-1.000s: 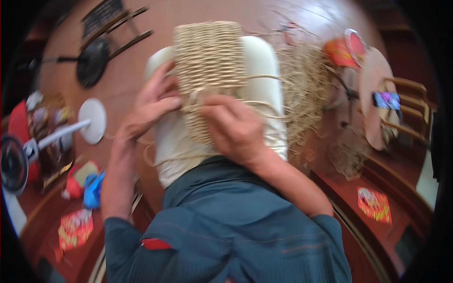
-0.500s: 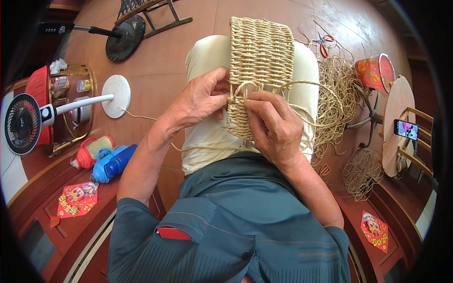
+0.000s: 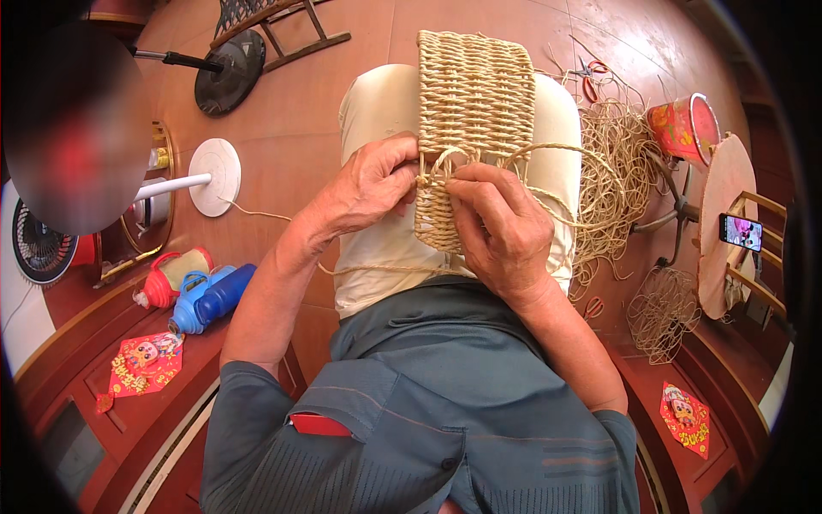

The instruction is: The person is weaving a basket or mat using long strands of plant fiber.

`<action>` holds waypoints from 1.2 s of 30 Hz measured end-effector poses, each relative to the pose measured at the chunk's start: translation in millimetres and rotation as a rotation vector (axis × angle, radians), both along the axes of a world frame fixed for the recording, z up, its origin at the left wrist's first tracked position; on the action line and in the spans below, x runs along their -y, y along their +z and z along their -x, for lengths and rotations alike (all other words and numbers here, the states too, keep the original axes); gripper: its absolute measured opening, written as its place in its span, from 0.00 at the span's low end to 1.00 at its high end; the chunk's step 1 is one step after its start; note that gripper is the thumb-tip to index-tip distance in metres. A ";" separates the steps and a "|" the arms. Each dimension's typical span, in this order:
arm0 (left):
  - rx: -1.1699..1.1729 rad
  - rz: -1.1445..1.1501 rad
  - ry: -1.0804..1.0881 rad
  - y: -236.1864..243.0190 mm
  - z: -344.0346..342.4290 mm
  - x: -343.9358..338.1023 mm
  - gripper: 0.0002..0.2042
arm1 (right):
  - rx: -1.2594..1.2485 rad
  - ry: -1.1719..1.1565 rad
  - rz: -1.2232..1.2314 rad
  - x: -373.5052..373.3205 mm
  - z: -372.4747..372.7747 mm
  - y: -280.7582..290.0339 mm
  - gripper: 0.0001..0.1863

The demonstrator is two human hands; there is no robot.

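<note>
A woven straw panel (image 3: 475, 94) of twisted cord lies across my lap, its wide far part tightly woven. A narrower woven strip runs toward me, joined to it by a band of bare upright strands. My left hand (image 3: 370, 184) is closed at the panel's left edge, thumb and fingers pinching it beside the gap. My right hand (image 3: 507, 227) pinches cord at the top of the narrow strip, near a small raised cord loop (image 3: 447, 155). Longer straw cord (image 3: 556, 147) curves from the gap out to the right. The right fingertips partly cover the weave.
Right of my legs lies a tangled cord heap (image 3: 612, 163) with red-handled cutters (image 3: 591, 86). Farther right are a red bucket (image 3: 682, 128), a round board (image 3: 715, 248) and a phone (image 3: 741, 232). Left are a fan's white base (image 3: 215, 177), blue bottles (image 3: 225, 291) and a blurred dark disc (image 3: 77, 128).
A blurred dark round shape has come in at the upper left, over the fan. The whole view has shifted slightly. My hands keep nearly the same grip on the weave.
</note>
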State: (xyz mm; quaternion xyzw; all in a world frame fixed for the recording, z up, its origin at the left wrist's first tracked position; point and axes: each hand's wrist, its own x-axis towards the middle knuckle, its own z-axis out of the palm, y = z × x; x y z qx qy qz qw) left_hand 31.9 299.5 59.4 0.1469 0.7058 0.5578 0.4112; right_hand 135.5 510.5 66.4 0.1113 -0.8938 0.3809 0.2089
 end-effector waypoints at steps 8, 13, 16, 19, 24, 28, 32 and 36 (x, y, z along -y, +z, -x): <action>-0.096 0.005 -0.027 -8.1 8.3 -0.1 0.16 | -0.007 -0.011 0.013 -0.2 1.8 2.4 0.13; 0.092 -0.054 0.014 -2.1 18.6 -5.1 0.14 | -0.026 -0.009 0.009 0.0 12.5 0.3 0.13; 0.133 -0.086 0.026 -5.4 15.1 -3.0 0.13 | 0.023 0.005 0.001 -1.5 10.6 10.3 0.12; 0.104 -0.070 -0.060 -12.2 22.8 -1.5 0.15 | 0.048 -0.037 -0.035 -0.7 1.4 5.8 0.11; 0.314 -0.121 -0.197 -1.6 34.5 6.2 0.21 | 0.047 -0.001 0.026 0.3 -1.7 9.5 0.10; 0.254 -0.215 -0.328 -36.2 52.0 28.5 0.20 | 0.034 0.006 0.023 1.0 -2.4 10.4 0.10; 0.382 -0.044 -0.384 -4.4 69.8 13.3 0.18 | 0.056 -0.004 0.017 -0.4 -3.2 8.0 0.10; 0.452 -0.051 -0.521 -7.2 87.2 17.0 0.24 | 0.011 -0.005 0.005 0.6 -1.0 4.4 0.09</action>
